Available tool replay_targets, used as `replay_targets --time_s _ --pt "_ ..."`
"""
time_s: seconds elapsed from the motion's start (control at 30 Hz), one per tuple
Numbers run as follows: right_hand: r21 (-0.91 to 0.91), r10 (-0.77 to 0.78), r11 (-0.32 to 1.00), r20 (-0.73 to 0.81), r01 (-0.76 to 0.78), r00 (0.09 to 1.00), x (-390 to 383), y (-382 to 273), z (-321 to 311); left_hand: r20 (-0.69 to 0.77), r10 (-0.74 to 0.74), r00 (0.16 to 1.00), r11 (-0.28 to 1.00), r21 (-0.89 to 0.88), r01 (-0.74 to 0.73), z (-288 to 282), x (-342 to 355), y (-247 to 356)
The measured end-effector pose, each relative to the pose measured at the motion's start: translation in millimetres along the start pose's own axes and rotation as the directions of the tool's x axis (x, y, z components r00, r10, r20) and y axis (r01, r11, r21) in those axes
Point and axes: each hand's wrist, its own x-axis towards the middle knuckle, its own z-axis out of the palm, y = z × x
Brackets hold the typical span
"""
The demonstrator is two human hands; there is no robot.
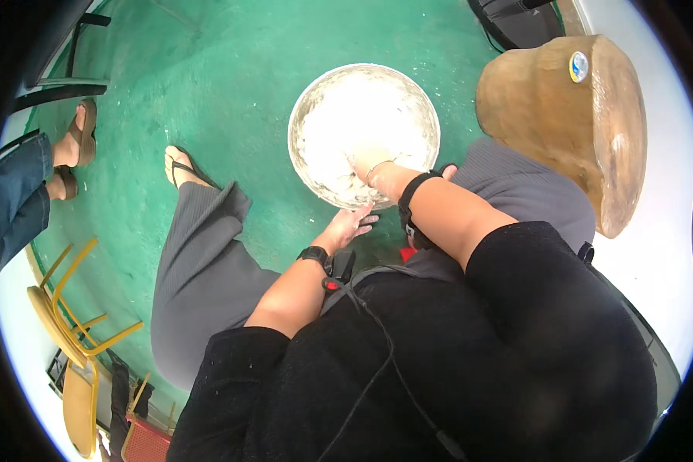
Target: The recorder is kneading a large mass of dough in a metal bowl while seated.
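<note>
A large round metal basin (293,142) stands on the green floor in front of me. It holds a white, floury mass (358,108), bleached by glare, with lumps and smears along the inner wall. My right hand (368,160) reaches down into this mass near the basin's near side; its fingers are lost in the white. A thin bracelet circles that wrist, with a black strap farther up the forearm. My left hand (349,226) is at the near rim, outside the basin, its whitened fingers stretched out and apart. A black watch (313,254) is on the left wrist.
A smooth wooden stump (539,92) stands to the right by the white wall. Another person's sandalled feet (73,146) are at the left. Yellow-framed chairs (65,308) stand at the lower left. A black cable (390,346) hangs over my shirt.
</note>
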Motion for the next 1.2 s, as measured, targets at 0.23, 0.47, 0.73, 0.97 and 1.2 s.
replay_targets --time_s 0.23,0.47,0.73,0.97,1.2 --pt "-0.077 0.074 0.994 0.022 -0.072 0.997 43.6 4.1 -29.6 0.037 -0.191 0.981 0.940 0.295 0.171 -18.6 -8.3 25.8" --pt "-0.149 0.071 0.986 0.007 -0.069 0.997 53.8 18.3 -28.1 -0.473 0.270 0.839 0.956 0.239 -0.172 -131.8 2.6 74.7" --pt "0.095 0.025 0.995 0.152 -0.039 0.988 14.5 48.8 -66.1 -0.472 0.758 0.449 0.593 0.787 -0.173 -113.2 -6.1 81.5" --pt "-0.166 0.093 0.985 0.236 -0.054 0.967 -12.3 127.0 -37.9 -0.519 0.552 0.652 0.724 0.687 -0.065 -25.4 -19.6 73.6" --pt "-0.275 0.128 0.956 0.082 -0.101 0.988 -9.6 133.6 -13.9 -0.237 0.179 0.955 0.863 0.504 -0.037 -25.6 -26.3 39.5"
